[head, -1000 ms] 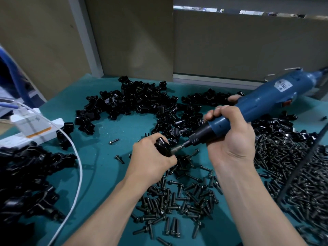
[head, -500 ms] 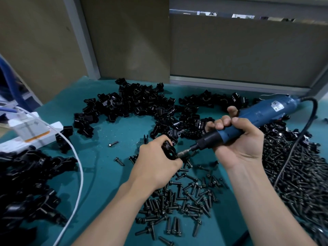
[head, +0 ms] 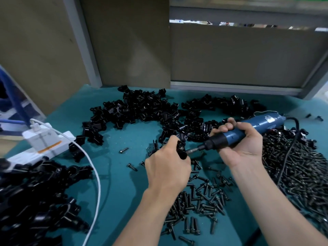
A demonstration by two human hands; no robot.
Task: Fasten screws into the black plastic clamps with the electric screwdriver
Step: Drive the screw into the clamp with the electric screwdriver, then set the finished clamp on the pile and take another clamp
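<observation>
A black clamp (head: 182, 151) is held just above the green counter (head: 124, 178) by the left hand (head: 167, 167), whose fingers (head: 173, 140) are curled round it. The blue electric screwdriver (head: 252, 128) is gripped by the right hand (head: 239, 148), all fingers wrapped round it. Its tip is pressed against the clamp, probably on a screw, though that spot is hidden. Loose screws (head: 195, 205) are scattered below the hands.

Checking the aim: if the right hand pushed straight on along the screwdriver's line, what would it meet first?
The black clamp that the left hand grips: the bit of the electric screwdriver in the right hand points at it, seemingly touching.
</observation>
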